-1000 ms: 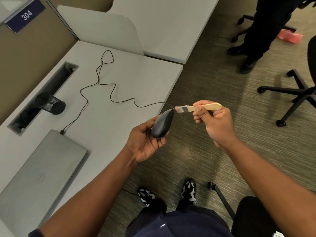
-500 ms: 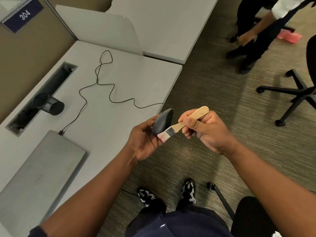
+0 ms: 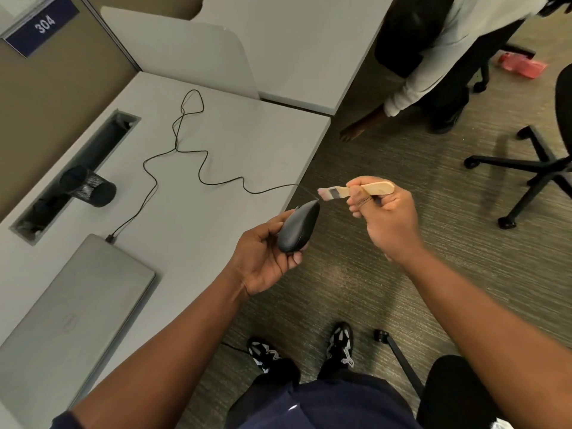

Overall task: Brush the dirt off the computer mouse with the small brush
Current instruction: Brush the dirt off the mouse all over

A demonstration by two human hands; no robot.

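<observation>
Two hands, both raised over the carpet just off the desk (image 3: 247,144) edge. Left hand (image 3: 263,258) cupped around one dark computer mouse (image 3: 298,227), fingers curled under its rear, front end tilted up and away. Right hand (image 3: 387,212) closed around the wooden handle of one small brush (image 3: 356,191), thumb and forefinger pinching near the metal ferrule, pale bristles pointing left, just above and beside the front tip of the mouse; touching or apart, cannot tell. One thin black cable (image 3: 198,156) running from the front of the mouse in loose loops across the desk to the back edge of one closed grey laptop (image 3: 71,305), lying flat at the near left. One black mesh pen cup (image 3: 88,187) on its side next to one long cable slot (image 3: 77,174) sunk in the desk. One blue sign (image 3: 43,24) reading 304 on the partition at top left. Two patterned shoes (image 3: 303,348) on the carpet below the hands. One second person (image 3: 439,51) bent over at top right, one hand reaching down toward the floor. One office chair base (image 3: 532,174) with castors at the right, one pink object (image 3: 523,65) on the floor beyond it
</observation>
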